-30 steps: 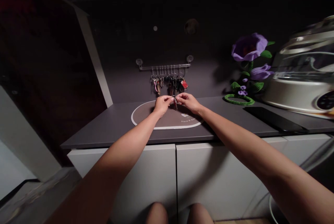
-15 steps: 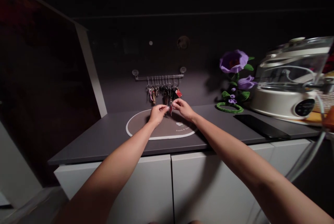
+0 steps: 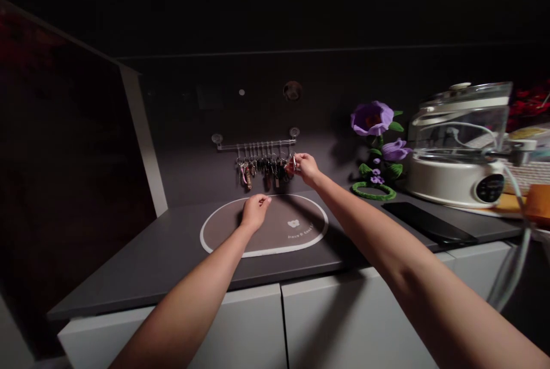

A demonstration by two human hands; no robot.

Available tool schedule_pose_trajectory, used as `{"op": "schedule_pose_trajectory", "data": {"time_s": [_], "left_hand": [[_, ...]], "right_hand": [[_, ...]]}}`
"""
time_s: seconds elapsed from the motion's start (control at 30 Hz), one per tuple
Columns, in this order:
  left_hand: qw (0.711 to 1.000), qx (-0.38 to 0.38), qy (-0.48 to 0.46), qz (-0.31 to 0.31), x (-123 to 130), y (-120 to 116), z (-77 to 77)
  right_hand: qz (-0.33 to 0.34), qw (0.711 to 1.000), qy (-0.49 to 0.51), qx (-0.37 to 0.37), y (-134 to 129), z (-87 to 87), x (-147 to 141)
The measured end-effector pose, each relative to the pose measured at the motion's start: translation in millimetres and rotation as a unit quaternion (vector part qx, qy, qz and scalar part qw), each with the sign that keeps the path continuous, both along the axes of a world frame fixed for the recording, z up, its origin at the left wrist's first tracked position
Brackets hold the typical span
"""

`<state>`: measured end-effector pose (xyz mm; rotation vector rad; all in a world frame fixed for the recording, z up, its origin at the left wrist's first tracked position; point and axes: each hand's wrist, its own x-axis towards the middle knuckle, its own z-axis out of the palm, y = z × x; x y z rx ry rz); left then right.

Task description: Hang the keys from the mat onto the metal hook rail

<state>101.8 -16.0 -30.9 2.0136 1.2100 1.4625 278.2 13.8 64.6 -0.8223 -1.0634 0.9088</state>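
A clear hook rail [image 3: 258,144] is fixed to the dark wall, with several bunches of keys [image 3: 267,167] hanging from its hooks. At the rail's right end my right hand [image 3: 306,167] is raised, thumb and fingers pinched on a small bunch of keys [image 3: 294,163]. A red tag beside these fingers is partly covered, so I cannot tell which bunch it belongs to. Lower down and to the left, my left hand [image 3: 255,212] is held over the oval brown mat [image 3: 275,226]. Its fingers are closed together, and nothing shows in them.
Right of the rail stands a purple flower ornament [image 3: 373,122] on a green ring base. A white appliance with a clear cover [image 3: 451,177] is farther right. Before it lies a flat black object [image 3: 427,223] on the dark counter [image 3: 141,260]. White cabinet doors are below.
My right hand has risen with the keys to the right end of the rail. My left hand has come away from them and dropped lower. The view has tilted up.
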Motion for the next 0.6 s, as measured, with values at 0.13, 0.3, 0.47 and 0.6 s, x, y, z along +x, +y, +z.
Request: {"op": "schedule_pose_trajectory", "data": {"time_s": [0.13, 0.3, 0.47, 0.6], "left_hand": [[1.000, -0.010, -0.006, -0.003, 0, 3, -2.4], [0.999, -0.026, -0.019, 0.001, 0, 5, -3.9], [0.999, -0.030, -0.028, -0.003, 0, 7, -4.2], [0.999, -0.028, -0.035, -0.006, -1, 9, -5.7]], "right_hand": [[-0.041, 0.999, -0.005, -0.028, 13, 16.4, 0], [-0.079, 0.996, -0.005, -0.048, 28, 24.9, -1], [-0.105, 0.992, -0.006, -0.070, 39, 23.2, 3], [-0.101, 0.992, -0.010, -0.080, 44, 16.0, 7]]}}
